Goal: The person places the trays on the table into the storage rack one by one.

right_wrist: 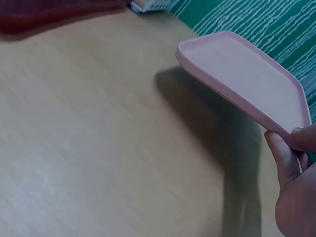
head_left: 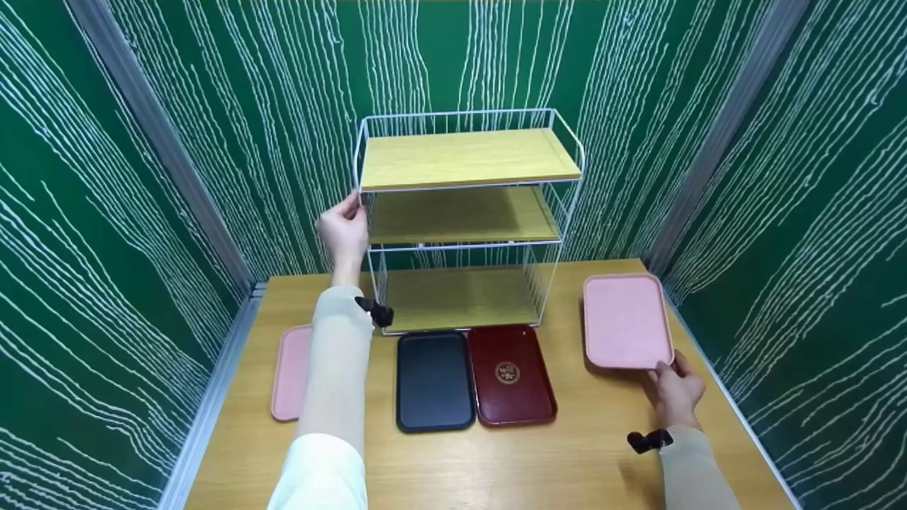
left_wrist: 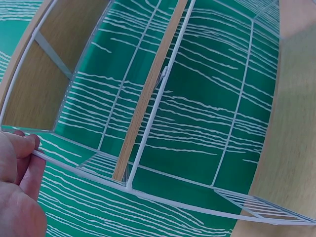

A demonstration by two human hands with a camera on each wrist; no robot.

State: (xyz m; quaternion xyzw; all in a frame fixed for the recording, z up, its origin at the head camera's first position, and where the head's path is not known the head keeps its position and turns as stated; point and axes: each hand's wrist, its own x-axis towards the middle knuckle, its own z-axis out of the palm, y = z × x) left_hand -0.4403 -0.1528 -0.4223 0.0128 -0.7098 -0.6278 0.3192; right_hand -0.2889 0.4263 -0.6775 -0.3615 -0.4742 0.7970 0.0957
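A white wire rack point(head_left: 464, 246) with three wooden shelves stands at the back of the table. My left hand point(head_left: 343, 228) pinches its front left upright just below the top shelf; in the left wrist view, thumb and fingers point(left_wrist: 30, 180) close round the thin white rod. On the right, my right hand point(head_left: 677, 388) grips the near edge of a pink tray point(head_left: 627, 320), thumb on top and fingers beneath. That tray is raised above the table, its shadow showing below it in the right wrist view.
A black tray point(head_left: 435, 381) and a dark red tray point(head_left: 511, 375) with a gold emblem lie side by side before the rack. Another pink tray point(head_left: 289, 375) lies at left, partly hidden by my left arm. Green walls with white streaks enclose the table point(head_left: 567, 467).
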